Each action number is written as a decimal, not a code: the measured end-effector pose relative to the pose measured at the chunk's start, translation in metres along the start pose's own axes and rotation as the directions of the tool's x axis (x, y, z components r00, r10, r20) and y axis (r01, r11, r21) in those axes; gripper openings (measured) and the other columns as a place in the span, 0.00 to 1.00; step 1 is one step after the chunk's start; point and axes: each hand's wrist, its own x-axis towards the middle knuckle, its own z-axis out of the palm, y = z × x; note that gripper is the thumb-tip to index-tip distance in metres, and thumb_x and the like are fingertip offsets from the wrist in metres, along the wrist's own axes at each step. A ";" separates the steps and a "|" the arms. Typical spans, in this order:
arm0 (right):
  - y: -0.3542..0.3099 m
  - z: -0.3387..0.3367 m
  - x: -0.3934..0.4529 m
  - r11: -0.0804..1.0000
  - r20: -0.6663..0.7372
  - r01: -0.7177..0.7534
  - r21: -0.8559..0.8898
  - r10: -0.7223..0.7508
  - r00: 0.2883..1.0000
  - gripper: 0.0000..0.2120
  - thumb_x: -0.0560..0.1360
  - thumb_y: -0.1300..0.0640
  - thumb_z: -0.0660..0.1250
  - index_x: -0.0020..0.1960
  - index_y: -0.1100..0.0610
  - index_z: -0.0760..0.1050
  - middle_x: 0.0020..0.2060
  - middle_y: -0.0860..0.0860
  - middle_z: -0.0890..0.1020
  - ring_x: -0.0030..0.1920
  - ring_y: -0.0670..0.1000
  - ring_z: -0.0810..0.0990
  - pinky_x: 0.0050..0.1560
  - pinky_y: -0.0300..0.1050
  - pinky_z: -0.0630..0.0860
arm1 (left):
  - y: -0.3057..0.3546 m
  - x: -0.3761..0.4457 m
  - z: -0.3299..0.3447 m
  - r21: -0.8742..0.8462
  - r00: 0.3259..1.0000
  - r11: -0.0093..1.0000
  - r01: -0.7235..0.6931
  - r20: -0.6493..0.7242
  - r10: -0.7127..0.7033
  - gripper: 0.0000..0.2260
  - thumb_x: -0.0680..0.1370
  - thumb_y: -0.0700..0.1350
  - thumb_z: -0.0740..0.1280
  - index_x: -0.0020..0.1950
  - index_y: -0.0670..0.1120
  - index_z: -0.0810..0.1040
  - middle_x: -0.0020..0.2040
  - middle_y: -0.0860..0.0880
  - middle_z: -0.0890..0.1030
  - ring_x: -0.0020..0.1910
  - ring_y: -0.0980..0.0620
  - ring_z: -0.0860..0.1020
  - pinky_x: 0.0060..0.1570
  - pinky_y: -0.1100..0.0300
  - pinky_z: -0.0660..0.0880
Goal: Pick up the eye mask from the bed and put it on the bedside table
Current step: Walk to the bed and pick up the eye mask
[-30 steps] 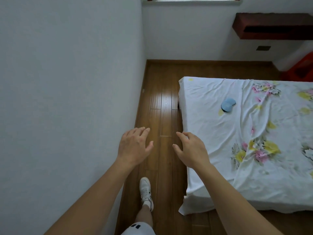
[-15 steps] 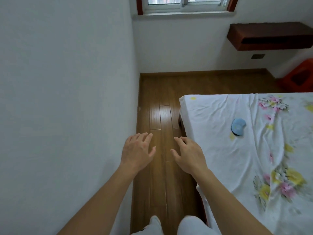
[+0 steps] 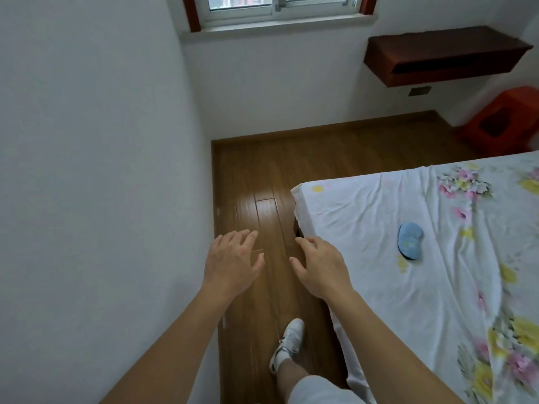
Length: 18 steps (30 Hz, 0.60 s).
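A light blue eye mask lies flat on the bed, which is covered by a white flowered sheet, near its left side. My right hand hovers over the bed's left edge, fingers spread, well to the left of the mask and holding nothing. Over the wooden floor, my left hand is held out with fingers apart and empty. A dark wooden wall-mounted shelf, the bedside table, hangs on the far wall at the upper right.
A white wall runs close along my left. A narrow strip of wooden floor lies between wall and bed; my white shoe stands on it. A red plastic stool sits in the far right corner. A window is above.
I have walked forward alongside the bed, so the mask and far wall are closer and lower in view. Both hands stay open and held out in front.
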 end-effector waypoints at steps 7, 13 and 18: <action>0.042 -0.028 0.119 0.995 -0.033 -0.092 0.037 0.094 0.995 0.25 0.78 0.41 0.62 0.72 0.49 0.70 0.70 0.52 0.76 0.69 0.54 0.74 0.68 0.53 0.74 | 0.023 0.149 0.008 0.012 0.994 0.994 -0.113 0.012 0.112 0.23 0.78 0.59 0.62 0.71 0.51 0.71 0.69 0.50 0.78 0.69 0.48 0.74 0.70 0.45 0.70; 0.100 -0.053 0.174 0.970 -0.065 -0.240 0.034 0.242 0.968 0.25 0.78 0.40 0.62 0.72 0.49 0.70 0.70 0.52 0.76 0.68 0.55 0.75 0.67 0.52 0.73 | 0.073 0.241 0.028 -0.003 0.967 0.969 -0.246 0.062 0.245 0.22 0.77 0.60 0.62 0.69 0.53 0.73 0.66 0.52 0.79 0.67 0.49 0.76 0.68 0.46 0.69; 0.156 -0.061 0.191 0.905 -0.072 -0.421 0.063 0.425 0.902 0.26 0.78 0.40 0.61 0.73 0.48 0.68 0.73 0.52 0.74 0.71 0.55 0.72 0.69 0.52 0.71 | 0.126 0.303 0.053 -0.044 0.896 0.904 -0.425 0.119 0.427 0.23 0.76 0.61 0.62 0.68 0.53 0.73 0.66 0.53 0.80 0.66 0.50 0.76 0.68 0.48 0.70</action>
